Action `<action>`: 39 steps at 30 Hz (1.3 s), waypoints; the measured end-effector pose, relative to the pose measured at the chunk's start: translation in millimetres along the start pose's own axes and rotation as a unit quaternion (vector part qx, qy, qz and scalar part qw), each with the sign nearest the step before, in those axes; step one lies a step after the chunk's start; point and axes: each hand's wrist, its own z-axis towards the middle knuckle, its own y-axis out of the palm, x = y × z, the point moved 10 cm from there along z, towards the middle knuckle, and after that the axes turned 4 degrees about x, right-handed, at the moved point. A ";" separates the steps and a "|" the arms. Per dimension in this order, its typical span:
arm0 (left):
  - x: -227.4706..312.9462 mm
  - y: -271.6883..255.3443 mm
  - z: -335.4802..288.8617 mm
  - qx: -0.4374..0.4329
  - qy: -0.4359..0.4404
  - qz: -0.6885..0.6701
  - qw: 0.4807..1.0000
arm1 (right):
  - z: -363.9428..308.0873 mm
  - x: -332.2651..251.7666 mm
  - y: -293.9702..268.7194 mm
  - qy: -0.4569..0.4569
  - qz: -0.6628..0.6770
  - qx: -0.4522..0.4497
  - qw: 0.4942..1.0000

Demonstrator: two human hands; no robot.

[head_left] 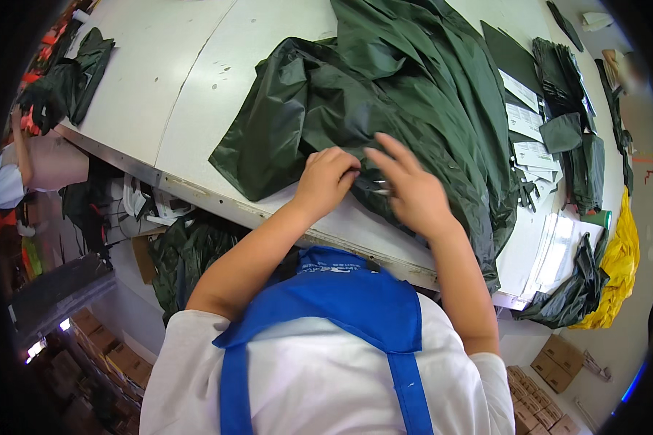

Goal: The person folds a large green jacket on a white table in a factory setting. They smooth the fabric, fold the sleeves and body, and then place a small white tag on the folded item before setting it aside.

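Note:
A large dark green garment [442,94] of thin, shiny fabric, perhaps rainwear, lies crumpled over the table in front of me. At its near edge my left hand [328,180] has its fingers closed in a pinch on the fabric. My right hand [416,194] is just to the right, above the garment and smeared by motion. Two of its fingers point up and left, apart from each other. Under its palm shows a small shiny metal tool [382,188], too blurred to name; the hand seems to hold it.
The white table [196,80] has a metal-trimmed near edge. White printed sheets [526,123] and folded dark green pieces [569,138] lie at its right. Yellow fabric [617,268] hangs beyond. At the far left a person [22,163] works beside another dark green bundle [72,80]. Cartons [559,362] stand below.

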 end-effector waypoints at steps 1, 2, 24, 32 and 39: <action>9.1 -3.1 -1.5 -0.015 0.044 -0.011 0.999 | 8.4 -5.8 22.6 0.002 -0.007 -0.077 0.997; 10.2 -8.7 -6.5 -0.014 0.060 -0.043 0.997 | 10.5 -4.4 28.3 -0.026 -0.033 -0.079 0.996; 61.5 -51.2 28.4 0.089 -0.015 -0.357 0.930 | -45.2 5.9 -100.7 0.032 0.364 0.168 0.916; 53.6 -67.0 -17.0 0.120 -0.002 -0.277 0.953 | -55.5 -21.7 -83.0 0.093 0.205 0.007 0.974; 82.3 -82.6 -31.3 0.011 0.094 -0.177 0.980 | -12.6 37.6 -40.5 0.214 0.130 -0.017 0.968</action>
